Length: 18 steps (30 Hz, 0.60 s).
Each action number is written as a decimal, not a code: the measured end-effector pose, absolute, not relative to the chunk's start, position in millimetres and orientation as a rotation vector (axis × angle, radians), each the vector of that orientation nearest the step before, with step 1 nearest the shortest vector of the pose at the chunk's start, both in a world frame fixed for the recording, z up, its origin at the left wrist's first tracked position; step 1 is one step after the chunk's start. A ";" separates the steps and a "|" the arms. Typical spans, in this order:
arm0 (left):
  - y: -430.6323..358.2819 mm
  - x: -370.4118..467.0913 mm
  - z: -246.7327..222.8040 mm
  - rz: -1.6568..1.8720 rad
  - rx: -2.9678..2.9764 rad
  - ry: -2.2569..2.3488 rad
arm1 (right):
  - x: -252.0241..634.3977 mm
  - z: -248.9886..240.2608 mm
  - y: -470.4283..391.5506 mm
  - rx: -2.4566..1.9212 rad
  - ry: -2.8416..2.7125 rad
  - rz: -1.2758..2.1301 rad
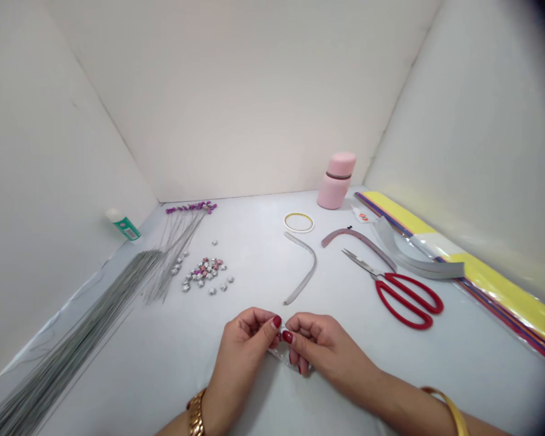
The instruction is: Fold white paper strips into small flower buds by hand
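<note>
Close to the table's front, my left hand (251,342) and my right hand (323,346) meet, thumbs and fingertips pinched together. Between them is a thin silvery paper strip (282,356), whose tail hangs below the fingers; the part at the fingertips is mostly hidden. A curved grey strip (309,274) lies on the table just beyond my hands. To the left sits a pile of small folded paper stars (204,272), mostly silver with some pink and purple ones.
Red-handled scissors (390,293), a pinkish strip (363,236), wide grey strips (418,264) and packaged coloured paper (485,272) lie right. Behind are a tape roll (299,231) and pink bottle (336,184). Left are wires (86,327), purple-tipped stems (186,230) and a glue stick (126,226).
</note>
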<state>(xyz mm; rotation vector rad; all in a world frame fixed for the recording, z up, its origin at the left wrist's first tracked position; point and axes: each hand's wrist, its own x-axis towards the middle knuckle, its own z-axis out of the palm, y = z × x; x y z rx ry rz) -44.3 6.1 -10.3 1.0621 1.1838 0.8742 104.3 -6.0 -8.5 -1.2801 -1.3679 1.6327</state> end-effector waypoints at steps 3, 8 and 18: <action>7.1 -44.7 -11.2 0.862 1.059 1.161 | 105.4 -7.7 -5.6 -1.283 -1.355 1.638; 8.0 -44.7 -12.9 0.862 1.078 1.131 | 106.2 -7.6 -6.6 -1.282 -1.351 1.644; 6.1 -46.3 -17.5 0.911 1.322 1.203 | 106.4 -10.1 -3.5 -1.250 -1.253 1.707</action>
